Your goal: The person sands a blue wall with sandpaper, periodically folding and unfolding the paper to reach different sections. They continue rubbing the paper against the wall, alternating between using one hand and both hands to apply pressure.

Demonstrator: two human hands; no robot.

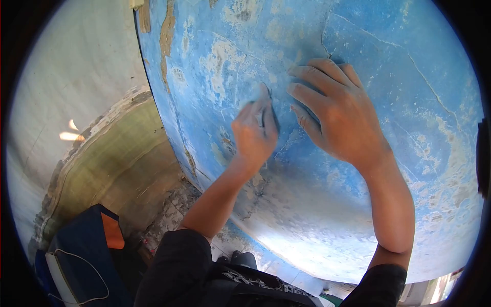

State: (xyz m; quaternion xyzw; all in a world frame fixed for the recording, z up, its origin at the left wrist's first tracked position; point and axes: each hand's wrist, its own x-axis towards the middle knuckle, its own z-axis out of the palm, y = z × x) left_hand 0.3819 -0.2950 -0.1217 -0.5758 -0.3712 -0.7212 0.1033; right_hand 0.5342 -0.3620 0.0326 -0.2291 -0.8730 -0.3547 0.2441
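Note:
A blue wall (296,169) with peeling paint, pale patches and thin cracks fills the middle and right of the view. Against it, my left hand (254,132) is closed, its index finger pointing up along the surface. Its fingertips are somewhat blurred, and what they pinch, if anything, cannot be made out. To its right, my right hand (335,110) lies on the paint, palm toward the wall, with fingers stretched out and slightly apart. Nothing shows in that hand. Just above its fingers, a crack runs up the wall.
At left, a second wall (76,92) is pale above and stained yellow-green below, meeting the blue one at a corner. On the lower left stands a dark blue bag (84,250) with an orange patch and a white cord. Tiled floor (222,245) shows below, near my feet.

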